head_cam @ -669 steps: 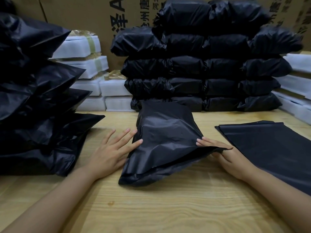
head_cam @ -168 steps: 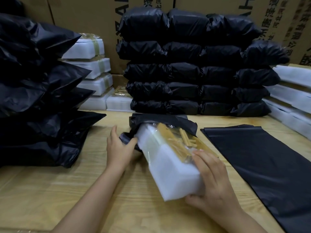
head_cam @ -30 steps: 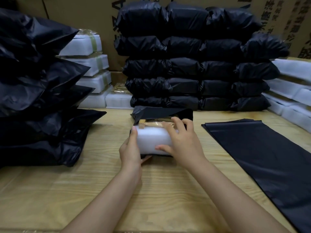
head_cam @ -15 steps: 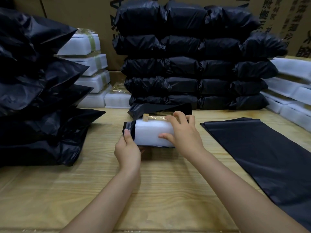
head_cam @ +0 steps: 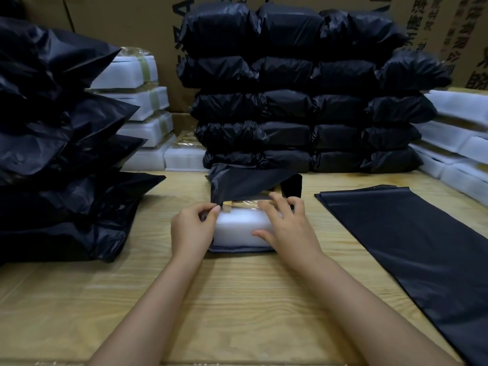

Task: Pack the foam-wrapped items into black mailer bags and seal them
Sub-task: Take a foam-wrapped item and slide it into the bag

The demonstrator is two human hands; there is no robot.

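A white foam-wrapped item (head_cam: 239,228) lies mid-table, most of it inside a black mailer bag (head_cam: 245,182) whose mouth faces me. Only its near end shows, with clear film and tan contents on top. My left hand (head_cam: 191,229) pinches the left edge of the bag's mouth between thumb and fingers. My right hand (head_cam: 286,228) rests on the item's right end, fingers spread over its top and thumb against the front face. The bag's lower lip (head_cam: 237,250) lies flat under the item.
Flat empty mailer bags (head_cam: 412,249) lie stacked at right. Packed black bags stand piled at the back (head_cam: 303,101) and at left (head_cam: 58,154). Foam-wrapped items are stacked back left (head_cam: 142,107) and far right (head_cam: 459,133). Cardboard boxes (head_cam: 148,25) form the back wall.
The bag's upper flap has risen higher over the item. My left hand moved up from the item's side to pinch the bag's edge. My right hand stayed on the item's right end.
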